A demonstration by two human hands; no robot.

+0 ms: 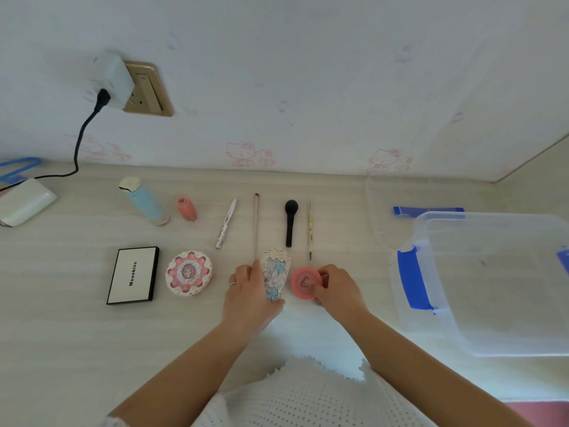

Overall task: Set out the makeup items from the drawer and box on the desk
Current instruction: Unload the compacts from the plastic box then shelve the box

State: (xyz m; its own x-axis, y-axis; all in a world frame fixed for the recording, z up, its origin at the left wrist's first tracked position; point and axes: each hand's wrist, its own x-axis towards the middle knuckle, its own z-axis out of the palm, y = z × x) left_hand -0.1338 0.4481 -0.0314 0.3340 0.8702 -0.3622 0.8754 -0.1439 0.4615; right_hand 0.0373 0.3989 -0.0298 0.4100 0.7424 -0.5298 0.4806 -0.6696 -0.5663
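Makeup lies in two rows on the pale desk (77, 328). Back row: a blue tube (143, 201), a coral bottle (186, 208), a silver pen-like stick (226, 223), a thin brush (256, 224), a black brush (290, 221) and a slim pencil (310, 231). Front row: a black-edged white palette (133, 275), a round pink flower compact (188, 272), an ornate pastel case (275, 274) and a round coral compact (303, 283). My left hand (248, 295) grips the ornate case from its left side. My right hand (337, 288) holds the coral compact by its right edge.
A clear plastic box (480, 282) with blue latches stands at the right, its clear lid (400, 192) behind it. At the far left lie a white pouch (26, 201) and a black cable (78, 143) running up to a wall plug.
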